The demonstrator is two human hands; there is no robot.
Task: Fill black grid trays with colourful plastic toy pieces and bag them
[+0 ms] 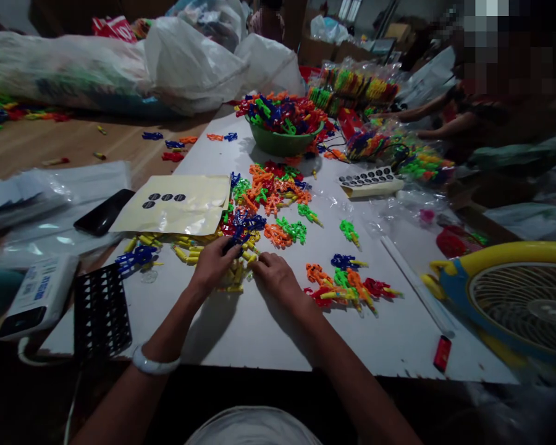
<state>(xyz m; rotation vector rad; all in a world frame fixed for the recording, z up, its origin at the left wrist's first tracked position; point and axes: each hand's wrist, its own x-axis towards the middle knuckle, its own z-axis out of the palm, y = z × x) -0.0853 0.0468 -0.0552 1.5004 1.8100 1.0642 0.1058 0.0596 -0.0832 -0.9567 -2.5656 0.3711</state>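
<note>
My left hand (214, 264) is closed at the pile, its fingertips on a blue plastic figure (246, 224). Close beside it, my right hand (277, 279) has its fingers pinched together at the end of a small yellow tube (251, 257); the fingers partly cover it. Around and under both hands lie several more yellow tubes (185, 253). Orange and green figures (285, 232) lie just beyond. Right of my right hand is a group of coloured figures with yellow tubes attached (352, 284).
A green bowl (282, 143) heaped with figures stands farther back. A yellow sticker sheet (176, 204) and a phone (102, 212) lie left, near a power strip (41, 293) and black tray (102, 312). A fan (528, 303) and red lighter (442, 353) are right. Another person's arms (440, 117) reach over bagged figures.
</note>
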